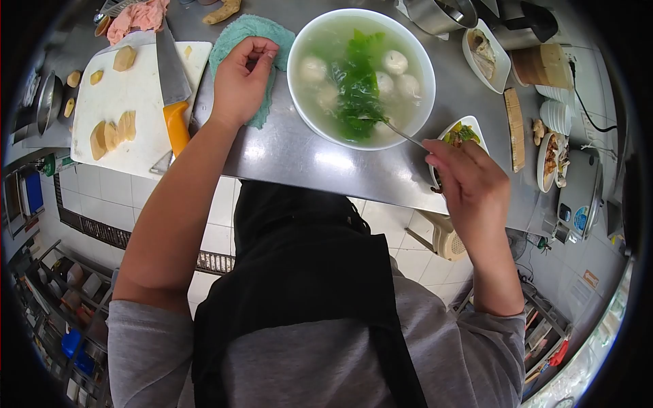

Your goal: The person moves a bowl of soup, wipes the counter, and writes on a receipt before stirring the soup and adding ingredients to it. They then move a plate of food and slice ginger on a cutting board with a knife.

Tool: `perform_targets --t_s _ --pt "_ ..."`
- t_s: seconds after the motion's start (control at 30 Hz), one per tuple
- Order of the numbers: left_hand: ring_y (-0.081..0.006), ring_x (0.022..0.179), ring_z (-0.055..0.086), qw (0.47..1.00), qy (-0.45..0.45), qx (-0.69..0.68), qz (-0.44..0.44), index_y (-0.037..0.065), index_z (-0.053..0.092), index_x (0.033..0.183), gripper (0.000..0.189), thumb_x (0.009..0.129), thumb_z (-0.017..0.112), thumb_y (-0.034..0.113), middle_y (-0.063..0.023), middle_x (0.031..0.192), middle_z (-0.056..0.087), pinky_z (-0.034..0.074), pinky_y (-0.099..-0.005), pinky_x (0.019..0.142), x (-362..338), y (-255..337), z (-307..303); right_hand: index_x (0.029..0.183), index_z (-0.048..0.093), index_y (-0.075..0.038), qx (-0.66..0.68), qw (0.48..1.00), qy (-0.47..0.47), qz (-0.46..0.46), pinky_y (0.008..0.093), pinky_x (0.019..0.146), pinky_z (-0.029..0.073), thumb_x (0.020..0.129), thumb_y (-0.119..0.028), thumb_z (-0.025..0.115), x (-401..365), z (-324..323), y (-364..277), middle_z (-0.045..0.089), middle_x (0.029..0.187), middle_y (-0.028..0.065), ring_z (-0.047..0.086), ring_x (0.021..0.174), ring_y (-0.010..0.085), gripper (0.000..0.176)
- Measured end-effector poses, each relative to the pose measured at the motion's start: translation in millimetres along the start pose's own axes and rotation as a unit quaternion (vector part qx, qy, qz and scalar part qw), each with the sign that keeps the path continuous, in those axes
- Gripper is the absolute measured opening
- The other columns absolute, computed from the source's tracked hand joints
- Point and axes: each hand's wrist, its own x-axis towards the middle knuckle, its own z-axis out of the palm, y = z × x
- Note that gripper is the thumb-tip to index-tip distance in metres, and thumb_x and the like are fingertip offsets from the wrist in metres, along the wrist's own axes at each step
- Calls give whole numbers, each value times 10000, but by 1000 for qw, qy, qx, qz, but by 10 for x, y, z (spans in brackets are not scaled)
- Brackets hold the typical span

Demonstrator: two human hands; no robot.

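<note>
A large white bowl [294, 92] holds clear broth with several pale balls and green leaves [360, 75] down its middle. My right hand [469, 180], right of the bowl, pinches the handle of a metal spoon [405, 134], whose far end dips in among the leaves. My left hand [243, 78] rests on a folded teal cloth [272, 30] left of the bowl, its fingers curled in; whether they grip the cloth is hidden. Partly behind my right hand lies a small white dish [477, 127] of green and brown food.
At left, a white cutting board [143, 136] bears cut pale pieces and a cleaver [171, 68] with an orange handle. Behind right are a metal pot [435, 13] and an oblong dish [502, 78]. A wooden strip [514, 129] lies right. The counter's front edge runs below the bowl.
</note>
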Motion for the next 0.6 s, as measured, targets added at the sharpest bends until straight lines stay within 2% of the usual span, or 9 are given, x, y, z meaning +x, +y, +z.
perform_targets --t_s 0.17,0.27,0.47,0.53,0.6 --pt "-66 874 571 1000 0 4 2 41 617 1059 112 969 551 55 2 986 645 469 -228 808 7 -8 6 975 705 -132 -51 998 13 -20 369 518 465 804 -155 726 69 322 106 514 683 56 561 557 243 174" --pt "-88 826 590 1000 20 -17 3 37 651 1011 102 936 592 72 -3 908 668 478 -227 773 2 -7 20 976 703 -148 -53 998 45 -5 378 518 477 821 -160 708 179 471 152 528 687 53 578 564 243 155" --pt "-88 815 594 1000 26 -5 14 45 654 1005 97 935 596 79 3 895 671 481 -230 768 8 -32 12 987 705 -151 -48 993 112 8 376 524 495 851 -168 687 463 631 289 601 724 78 608 584 270 139" --pt "-88 813 596 1000 25 -8 4 49 655 1003 96 934 599 83 5 893 674 483 -232 767 12 -29 17 984 704 -133 -48 989 137 27 377 565 515 879 -187 666 507 631 349 652 752 91 629 624 293 124" --pt "-88 814 596 1000 26 -10 9 47 655 1002 96 934 599 84 4 896 674 482 -232 767 8 -26 19 981 707 -114 -25 991 119 57 369 582 518 893 -194 657 494 609 369 668 768 105 635 626 291 129"
